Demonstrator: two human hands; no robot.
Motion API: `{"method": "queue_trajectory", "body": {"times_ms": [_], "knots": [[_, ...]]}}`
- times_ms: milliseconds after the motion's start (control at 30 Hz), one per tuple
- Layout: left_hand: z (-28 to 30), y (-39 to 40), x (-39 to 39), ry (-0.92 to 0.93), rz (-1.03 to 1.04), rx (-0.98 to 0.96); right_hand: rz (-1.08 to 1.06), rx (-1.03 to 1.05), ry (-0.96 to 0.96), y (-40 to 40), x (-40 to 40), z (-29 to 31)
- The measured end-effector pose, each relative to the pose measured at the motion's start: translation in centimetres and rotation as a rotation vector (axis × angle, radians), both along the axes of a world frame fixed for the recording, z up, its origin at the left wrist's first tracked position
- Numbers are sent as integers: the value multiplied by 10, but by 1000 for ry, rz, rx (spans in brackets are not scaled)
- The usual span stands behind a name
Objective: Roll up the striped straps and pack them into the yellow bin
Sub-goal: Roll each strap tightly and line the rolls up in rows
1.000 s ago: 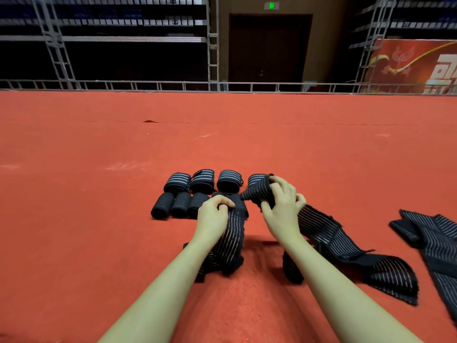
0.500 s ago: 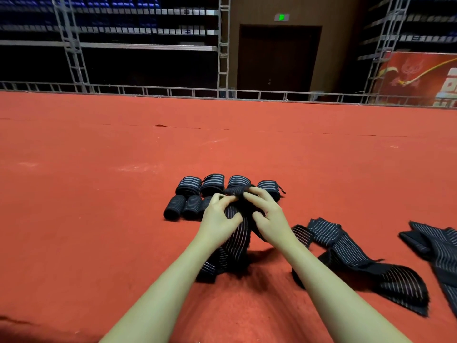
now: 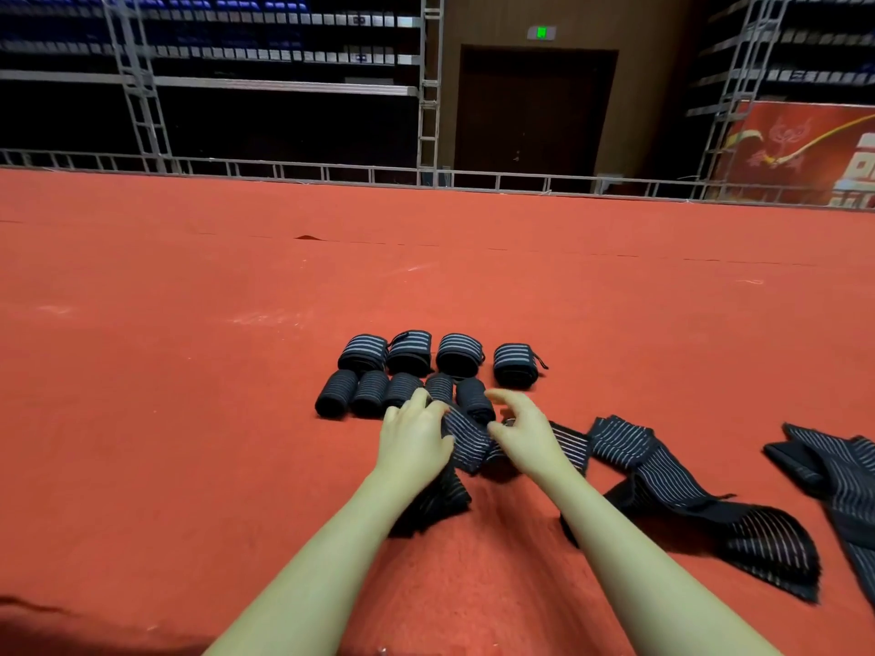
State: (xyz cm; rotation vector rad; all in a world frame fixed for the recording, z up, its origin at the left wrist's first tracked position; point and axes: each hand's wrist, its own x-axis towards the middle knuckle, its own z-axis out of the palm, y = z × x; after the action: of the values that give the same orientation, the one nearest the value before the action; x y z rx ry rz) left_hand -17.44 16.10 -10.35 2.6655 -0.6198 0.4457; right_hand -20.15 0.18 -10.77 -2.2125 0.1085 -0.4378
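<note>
I hold a dark striped strap (image 3: 466,442) just above the red floor, partly rolled between my hands. My left hand (image 3: 416,437) grips its left side, and the strap's tail hangs down under that wrist. My right hand (image 3: 525,433) is at its right side, thumb against the fabric and fingers arched loosely above it. Just beyond my hands lie two rows of rolled straps, the near row (image 3: 402,393) and the far row (image 3: 435,352). No yellow bin is in view.
A loose unrolled strap (image 3: 663,471) sprawls on the floor to the right of my right arm, and another loose strap (image 3: 833,471) lies at the far right edge. Red carpet (image 3: 189,371) stretches ahead to a metal railing (image 3: 331,172).
My hands have come down and slightly apart with the strap. The right hand's fingers have lifted off the fabric. The view has shifted a little to the right.
</note>
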Motion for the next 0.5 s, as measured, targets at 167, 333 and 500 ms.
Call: {"method": "queue_trajectory", "body": {"times_ms": [167, 333, 500], "knots": [[-28, 4, 1, 177, -78, -123, 0, -213, 187, -5, 2, -37], [-37, -1, 7, 138, -83, -110, -7, -503, 304, -6, 9, -49], [-40, -12, 12, 61, -10, 13, -21, -446, 230, -15, 9, -68]]}}
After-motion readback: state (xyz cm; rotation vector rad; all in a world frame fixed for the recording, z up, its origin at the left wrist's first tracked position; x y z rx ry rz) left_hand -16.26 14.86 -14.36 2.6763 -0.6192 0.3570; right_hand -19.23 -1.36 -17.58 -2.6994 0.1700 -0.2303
